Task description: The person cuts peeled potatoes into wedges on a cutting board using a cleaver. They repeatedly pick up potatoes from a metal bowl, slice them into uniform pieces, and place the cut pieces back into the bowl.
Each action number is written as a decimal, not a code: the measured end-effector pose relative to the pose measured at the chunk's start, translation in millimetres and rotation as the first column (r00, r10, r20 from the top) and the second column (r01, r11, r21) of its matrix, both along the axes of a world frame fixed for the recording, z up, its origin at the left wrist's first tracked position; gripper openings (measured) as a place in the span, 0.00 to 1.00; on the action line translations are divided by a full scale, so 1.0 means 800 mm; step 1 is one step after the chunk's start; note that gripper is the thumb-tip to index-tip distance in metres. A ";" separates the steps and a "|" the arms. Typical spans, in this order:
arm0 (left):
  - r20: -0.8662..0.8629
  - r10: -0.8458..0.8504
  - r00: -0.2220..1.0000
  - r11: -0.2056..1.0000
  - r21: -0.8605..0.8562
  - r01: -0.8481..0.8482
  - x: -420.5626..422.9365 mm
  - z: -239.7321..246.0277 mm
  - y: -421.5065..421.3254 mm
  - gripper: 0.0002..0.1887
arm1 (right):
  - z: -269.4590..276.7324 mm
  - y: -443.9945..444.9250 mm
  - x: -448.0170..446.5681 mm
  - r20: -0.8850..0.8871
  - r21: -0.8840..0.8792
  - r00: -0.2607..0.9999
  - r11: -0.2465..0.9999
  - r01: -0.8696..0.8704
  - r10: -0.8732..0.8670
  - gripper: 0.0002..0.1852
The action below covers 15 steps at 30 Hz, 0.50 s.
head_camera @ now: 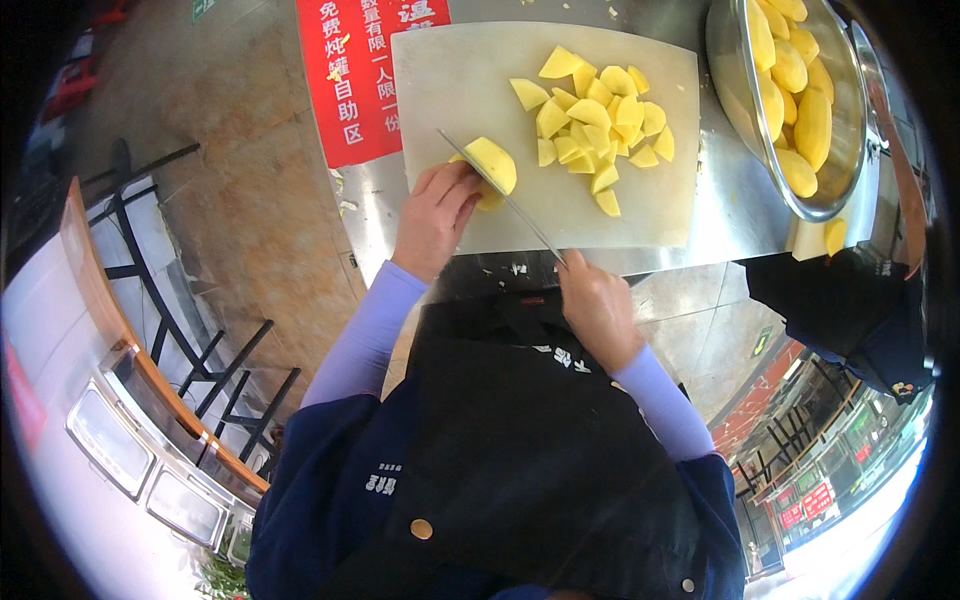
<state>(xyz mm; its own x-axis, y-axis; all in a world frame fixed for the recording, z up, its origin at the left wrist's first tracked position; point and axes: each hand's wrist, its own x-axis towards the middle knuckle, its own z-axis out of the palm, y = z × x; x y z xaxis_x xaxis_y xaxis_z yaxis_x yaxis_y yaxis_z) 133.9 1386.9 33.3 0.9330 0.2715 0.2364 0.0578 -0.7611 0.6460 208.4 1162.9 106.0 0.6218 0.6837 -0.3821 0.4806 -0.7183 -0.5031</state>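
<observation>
A peeled potato (493, 160) lies at the left part of a white plastic cutting board (465, 67). My left hand (439, 214) grips its near left side with bent fingers. My right hand (600, 304) is closed around the handle of a kitchen knife (517, 210), at the board's front edge. The blade runs diagonally up and left across the potato, close to my left fingertips. How deep the edge sits in the potato cannot be told. Cut potato chunks (592, 120) form a loose pile on the right half of the board.
A steel bowl (724, 82) of whole peeled potatoes (814, 124) stands right of the board on a steel table (731, 217). A red sign (349, 90) with writing lies under the board's left side. Another person (847, 315) stands at the right, near a second board (811, 238).
</observation>
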 end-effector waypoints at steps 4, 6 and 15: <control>-0.006 0.006 1.000 1.000 -0.003 -0.006 0.002 0.002 -0.005 0.17 | -0.037 0.022 -0.003 0.032 0.047 0.999 0.999 0.024 -0.026 0.09; -0.020 0.017 1.000 1.000 0.022 -0.016 -0.003 -0.002 -0.005 0.20 | -0.041 0.023 0.001 0.041 0.088 0.998 0.996 0.034 -0.037 0.09; -0.092 0.314 0.945 0.945 -0.064 -0.321 0.006 -0.014 -0.057 0.34 | -0.019 0.000 0.020 -0.091 0.179 0.974 0.959 0.220 -0.207 0.08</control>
